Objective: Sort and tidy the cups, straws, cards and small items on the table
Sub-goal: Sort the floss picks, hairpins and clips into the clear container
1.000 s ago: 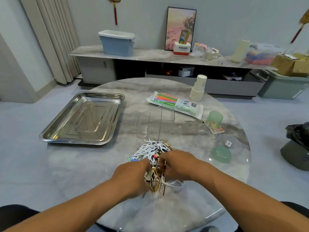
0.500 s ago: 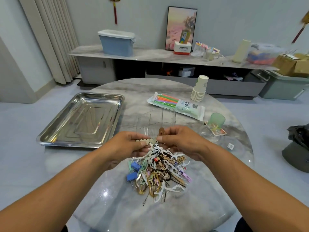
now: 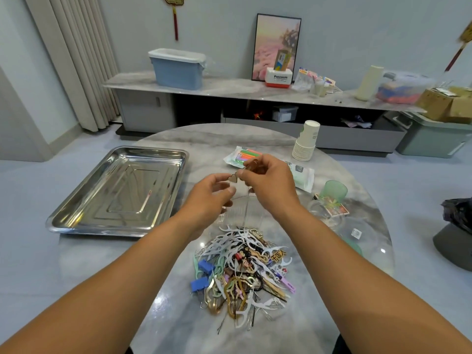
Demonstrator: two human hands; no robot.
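Head view: both hands are raised above the round table (image 3: 166, 282), over a clear divided container (image 3: 249, 212). Right hand (image 3: 270, 182) pinches a small heart-shaped wooden piece (image 3: 233, 178) at fingertips, other fingers curled round a brownish item. Left hand (image 3: 208, 194) has fingers curled, fingertips at the heart piece; whether it grips cannot be told. Mixed pile of floss picks, clips and hairpins (image 3: 242, 272) lies nearer, between the forearms. Steel tray (image 3: 76, 213) sits left; straw packet (image 3: 301, 175) and stacked paper cups (image 3: 305, 143) lie beyond.
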